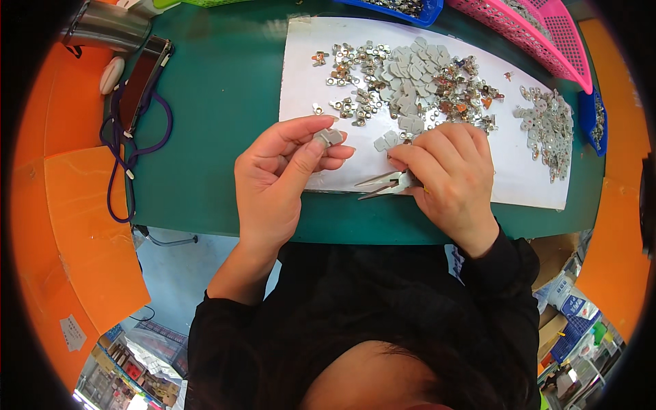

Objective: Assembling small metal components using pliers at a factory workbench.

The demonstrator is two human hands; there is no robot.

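- Green bench [212, 89] carries a white sheet [509, 181] on which small parts lie loose.
- Left hand [273, 167]: raised over the near edge of the sheet, palm partly up; thumb and index fingers are pinched on a small grey plate [331, 137], remaining fingers loosely curled.
- Right hand [451, 160]: back uppermost, fingers wrapped around needle-nose pliers [395, 184]; jaws are slightly parted, point left, with nothing visible between them. Whether the fingertips also grip a small part cannot be told.
- Beyond the hands: a heap of grey plates [413, 68], with silver metal clips [359, 58] to its left and mixed metal fittings to its right.
- Sheet's right end: a separate pile of silvery parts [547, 130].
- Far side: a pink perforated basket [506, 41] and a blue tray [425, 18], both holding parts.
- Bench's left end: a steel vessel [109, 27] and a purple cord [167, 113].
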